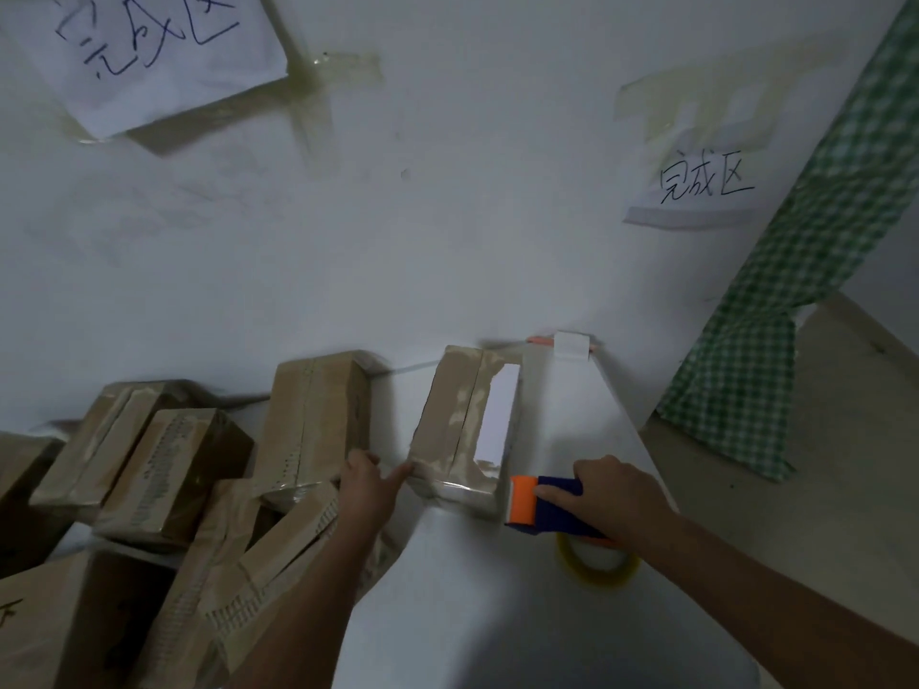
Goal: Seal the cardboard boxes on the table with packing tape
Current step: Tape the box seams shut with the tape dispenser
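White table (572, 440): left hand (365, 482) steadies box (467, 425), right hand (614, 499) grips dispenser (552, 504).

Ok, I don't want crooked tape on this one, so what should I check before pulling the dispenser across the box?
1. Box steadied: ok, left hand touches its near left corner with a straight finger.
2. Dispenser gripped: ok, right hand is curled round its blue body.
3. Dispenser at the box: ok, its orange end sits at the near right corner.
4. Flaps closed: ok, the centre seam looks shut.
5. Tape end stuck down: cannot tell, too blurred.
6. Tape left on roll: cannot tell, mostly hidden.
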A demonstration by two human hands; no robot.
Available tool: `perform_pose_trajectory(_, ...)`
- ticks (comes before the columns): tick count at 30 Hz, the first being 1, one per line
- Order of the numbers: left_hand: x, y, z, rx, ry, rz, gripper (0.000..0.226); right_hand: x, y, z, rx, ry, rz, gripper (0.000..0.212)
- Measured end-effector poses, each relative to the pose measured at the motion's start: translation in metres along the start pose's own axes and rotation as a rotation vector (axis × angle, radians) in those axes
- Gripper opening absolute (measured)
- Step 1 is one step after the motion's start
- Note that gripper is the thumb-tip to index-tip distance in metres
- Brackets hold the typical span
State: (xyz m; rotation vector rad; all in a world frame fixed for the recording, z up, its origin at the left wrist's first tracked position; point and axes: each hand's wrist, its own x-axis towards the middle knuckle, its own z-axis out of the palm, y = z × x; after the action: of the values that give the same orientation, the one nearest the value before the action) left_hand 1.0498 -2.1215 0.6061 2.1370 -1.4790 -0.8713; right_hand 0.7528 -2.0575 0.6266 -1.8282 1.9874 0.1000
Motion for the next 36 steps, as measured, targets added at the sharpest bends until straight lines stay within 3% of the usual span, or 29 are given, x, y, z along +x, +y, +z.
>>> perform_pose_trajectory(14,0.037,-0.003,-0.009,-0.01,-0.097,0.017,0.058,-0.011,-0.026,0.024,0.143,0.031,0.153,0.064)
perform_pose_trajectory(19,0.042,-0.007,-0.009,0.025,-0.088,0.012,0.036,-0.012,-0.029,0.023,0.124,0.029,0.164,0.066)
perform_pose_trajectory(28,0.056,-0.017,-0.033,0.405,-0.031,0.335,0.027,-0.011,-0.028,0.022,0.111,0.026,0.146,0.064)
perform_pose_trajectory(33,0.045,-0.001,-0.037,0.486,-0.026,0.266,0.026,-0.007,-0.026,0.025,0.122,0.025,0.154,0.062)
perform_pose_trajectory(36,0.029,0.011,-0.029,0.383,0.119,0.429,0.027,-0.006,-0.024,0.032,0.165,0.022,0.16,0.063)
